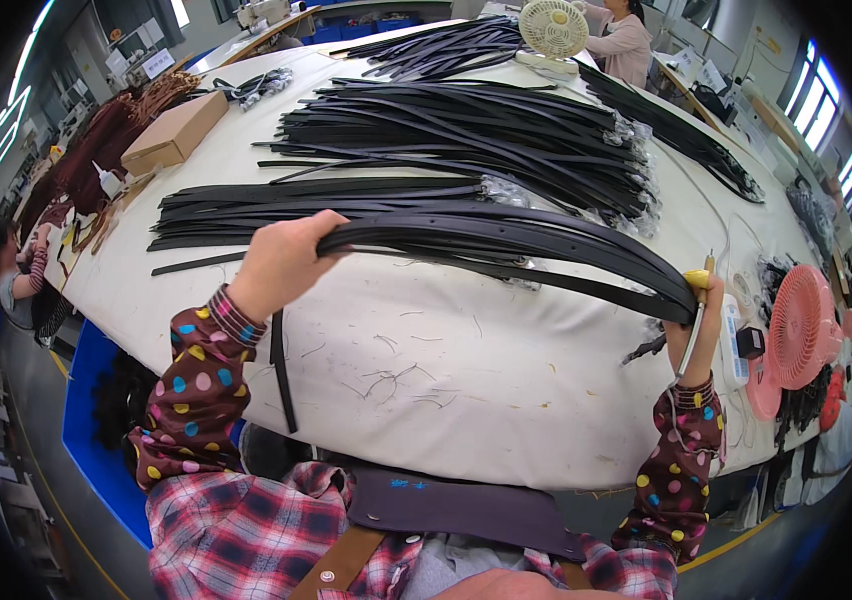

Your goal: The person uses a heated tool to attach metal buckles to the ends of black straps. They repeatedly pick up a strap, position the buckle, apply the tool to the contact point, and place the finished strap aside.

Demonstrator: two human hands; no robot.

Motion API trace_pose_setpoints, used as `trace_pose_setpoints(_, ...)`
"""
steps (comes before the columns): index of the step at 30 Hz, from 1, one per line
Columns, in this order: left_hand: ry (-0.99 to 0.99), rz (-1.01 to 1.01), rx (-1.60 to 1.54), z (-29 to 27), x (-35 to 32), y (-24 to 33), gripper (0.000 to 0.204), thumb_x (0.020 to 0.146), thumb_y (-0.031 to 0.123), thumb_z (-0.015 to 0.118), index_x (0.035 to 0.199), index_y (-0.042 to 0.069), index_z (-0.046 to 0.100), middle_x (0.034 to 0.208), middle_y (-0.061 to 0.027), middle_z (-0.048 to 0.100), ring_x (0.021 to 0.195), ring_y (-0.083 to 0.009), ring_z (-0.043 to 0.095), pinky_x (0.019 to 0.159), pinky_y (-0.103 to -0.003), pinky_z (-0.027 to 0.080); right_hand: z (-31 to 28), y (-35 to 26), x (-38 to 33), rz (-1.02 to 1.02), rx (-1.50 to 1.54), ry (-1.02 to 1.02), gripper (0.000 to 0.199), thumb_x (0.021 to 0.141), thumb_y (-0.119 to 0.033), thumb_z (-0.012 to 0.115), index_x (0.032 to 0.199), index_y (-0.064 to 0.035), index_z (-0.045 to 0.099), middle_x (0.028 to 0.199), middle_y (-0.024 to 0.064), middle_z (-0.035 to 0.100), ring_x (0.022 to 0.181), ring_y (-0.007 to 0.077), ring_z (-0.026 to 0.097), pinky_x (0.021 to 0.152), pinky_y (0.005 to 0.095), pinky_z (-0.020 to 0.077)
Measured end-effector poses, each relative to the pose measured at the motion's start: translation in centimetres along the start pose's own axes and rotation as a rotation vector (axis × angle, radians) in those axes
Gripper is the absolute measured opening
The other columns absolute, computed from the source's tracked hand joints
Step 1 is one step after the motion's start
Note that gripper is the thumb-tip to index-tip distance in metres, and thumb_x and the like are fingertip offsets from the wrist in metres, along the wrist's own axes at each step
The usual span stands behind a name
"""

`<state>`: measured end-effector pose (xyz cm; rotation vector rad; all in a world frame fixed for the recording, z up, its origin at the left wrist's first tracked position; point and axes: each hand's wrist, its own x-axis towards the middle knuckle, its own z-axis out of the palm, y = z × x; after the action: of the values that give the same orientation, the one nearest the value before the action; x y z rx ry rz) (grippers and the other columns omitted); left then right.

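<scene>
Head view: left hand [281, 262] closed in grip round one end of bundle of black straps [506, 245], lifted just above white bench [466, 380]. Right hand [703, 318] closed round bundle's other end near right bench edge, also pinching yellow-tipped tool [697, 281]. Bundle arched between both hands. Single loose strap [280, 370] hung over near bench edge below left wrist. More black strap piles [466, 135] lay farther back. Cardboard box [174, 133] far left. Pink fan [801, 328] beside right hand; cream fan [553, 30] at far end.
</scene>
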<state>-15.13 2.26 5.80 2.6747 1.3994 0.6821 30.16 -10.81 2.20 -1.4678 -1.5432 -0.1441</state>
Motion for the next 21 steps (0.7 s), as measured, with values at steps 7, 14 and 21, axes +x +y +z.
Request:
trace_pose_setpoints(7, 0.076, -0.236, 0.277, -7.2, -5.4, -14.0, 0.026, 0.077, 0.010, 0.071, 0.103, 0.013, 0.068, 0.088, -0.0121, 0.068, 0.088, -0.0333, 0.063, 0.076, -0.040, 0.051, -1.2, 0.6, 0.3, 0.017, -0.046, -0.059, 0.039, 0.079, -0.002, 0.069, 0.111, -0.0044, 0.047, 0.096, 0.0087, 0.055, 0.089, 0.0219, 0.055, 0.083, 0.0283, 0.0435)
trace_pose_setpoints(14, 0.090, -0.393, 0.527, -5.2, -12.6, -19.6, 0.025, 0.082, 0.003, 0.064, 0.105, 0.011, 0.068, 0.109, -0.0070, 0.067, 0.101, -0.0278, 0.063, 0.088, -0.040, 0.048, -0.8, 1.6, -0.4, -0.110, -0.132, -0.203, 0.032, 0.082, -0.002, 0.066, 0.109, -0.0023, 0.049, 0.096, 0.0093, 0.053, 0.089, 0.0216, 0.054, 0.084, 0.0272, 0.0426)
trace_pose_setpoints(21, -0.048, 0.248, -0.261, 2.0, -7.4, 0.7, 0.060, 0.077, 0.016, 0.076, 0.132, 0.010, 0.053, 0.138, -0.0113, 0.049, 0.121, -0.0300, 0.051, 0.100, -0.040, 0.041, -4.1, 5.5, -2.8, 0.052, -0.010, -0.193, 0.025, 0.092, -0.002, 0.058, 0.115, -0.0039, 0.049, 0.102, 0.0071, 0.055, 0.092, 0.0165, 0.053, 0.086, 0.0254, 0.0439)
